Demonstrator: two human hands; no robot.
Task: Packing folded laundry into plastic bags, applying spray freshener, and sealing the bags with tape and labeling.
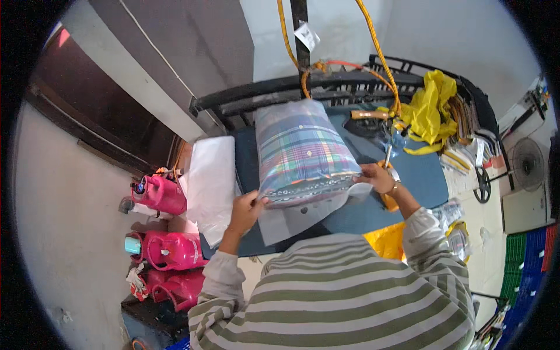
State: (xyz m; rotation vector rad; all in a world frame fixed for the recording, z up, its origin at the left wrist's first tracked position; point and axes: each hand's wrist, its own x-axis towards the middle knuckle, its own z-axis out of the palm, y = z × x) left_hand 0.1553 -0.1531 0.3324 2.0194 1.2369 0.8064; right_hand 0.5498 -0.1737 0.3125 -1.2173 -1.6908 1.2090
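Note:
A plaid buttoned garment lies inside a clear plastic bag on the blue tabletop. A dark patterned fabric shows beneath it at the near end of the bag. My left hand pinches the bag's near left corner. At the near right corner, my right hand grips the plastic the same way. The bag's loose flap spreads toward me between the two hands. To the left lies a stack of white plastic bags.
Pink gas cylinders stand on the left. Behind the table runs a black railing with yellow cords. A yellow bag, a wooden-handled tool and a tape dispenser lie to the right. A fan stands farther right.

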